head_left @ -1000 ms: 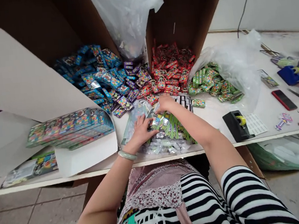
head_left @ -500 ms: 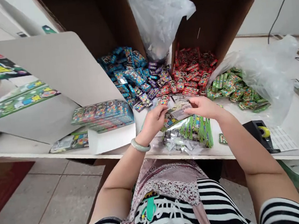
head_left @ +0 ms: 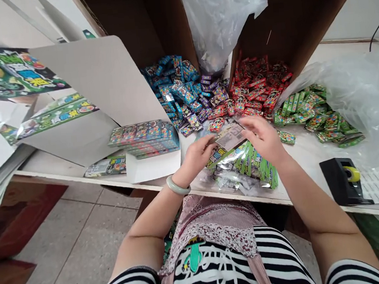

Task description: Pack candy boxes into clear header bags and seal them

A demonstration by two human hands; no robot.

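Observation:
In the head view, my left hand point(head_left: 197, 154) pinches the left end of a flat printed plastic bag point(head_left: 231, 137), thumb on top. The bag has a pale panel with a barcode and a green strip with colourful lettering. My right hand point(head_left: 265, 141) has its thumb and fingers at the bag's far right corner; its fingertips are partly hidden. Below my hands lies a stack of similar green-edged plastic bags point(head_left: 255, 167) by the table's front edge. Just beyond are small red packets point(head_left: 252, 95), purple packets point(head_left: 202, 105) and blue packets point(head_left: 177, 89).
Cardboard boxes point(head_left: 299, 24) lie open at the back, a clear plastic bag point(head_left: 221, 23) between them. Green packets point(head_left: 316, 107) spill from another bag at right. A tape dispenser point(head_left: 341, 183) stands front right. At left is an open display box point(head_left: 103, 79) with stacked packets point(head_left: 145, 137).
The view has swung left, so the scene sits further right. My right fingers have shifted along the bag's right edge; the left hand keeps its hold.

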